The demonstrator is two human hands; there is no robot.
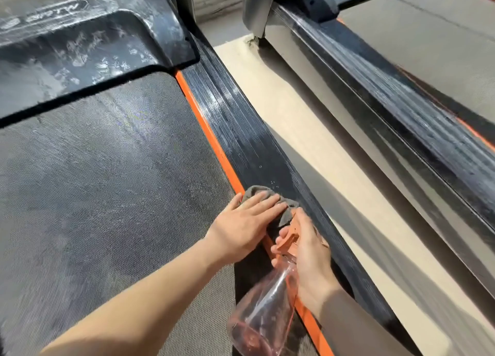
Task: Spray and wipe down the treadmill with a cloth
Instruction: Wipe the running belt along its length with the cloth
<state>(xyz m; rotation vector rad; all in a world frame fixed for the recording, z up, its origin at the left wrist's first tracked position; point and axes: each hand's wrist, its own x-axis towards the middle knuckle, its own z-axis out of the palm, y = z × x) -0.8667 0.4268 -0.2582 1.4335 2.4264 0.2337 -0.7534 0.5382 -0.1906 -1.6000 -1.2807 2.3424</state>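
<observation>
The treadmill has a grey belt [107,181], an orange strip and a black ribbed side rail [241,130] running from upper left to lower right. My left hand [246,224] lies flat on a grey cloth [288,213], pressing it onto the side rail. My right hand [308,256] grips a clear spray bottle [265,310] with an orange trigger head, its nozzle pointing at the rail just beside the cloth. The rail ahead of the cloth looks wet and streaked.
The black motor cover [80,47] at the top left is smeared with white marks. A beige floor strip [308,147] separates this machine from a second treadmill's rail [401,109] on the right. A metal upright [257,5] stands at the top.
</observation>
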